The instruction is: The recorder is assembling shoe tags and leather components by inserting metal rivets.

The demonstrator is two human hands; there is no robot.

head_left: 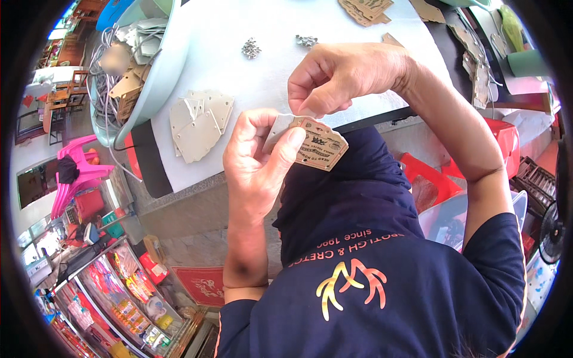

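My left hand [253, 158] grips a small tan printed plate [327, 146] with cut corners, thumb on its face. A plain grey piece [276, 128] sits against the plate between the thumb and fingers. Thumb and forefinger of my right hand [343, 74] are pinched together at the upper edge of the plate; anything between them is too small or hidden to make out. Left of my hands, several flat grey plates [197, 134] with small holes overlap on the white table [221, 74]. Farther back lie two little heaps of shiny metal pieces [251, 48] [307, 41].
A pale green tub [156, 89] at the table's left holds grey plates and cords. More brown plates [365, 9] lie at the far edge, with a stack [474, 62] on the right. A red plastic stool [502, 143] and a black fan [552, 232] stand at right.
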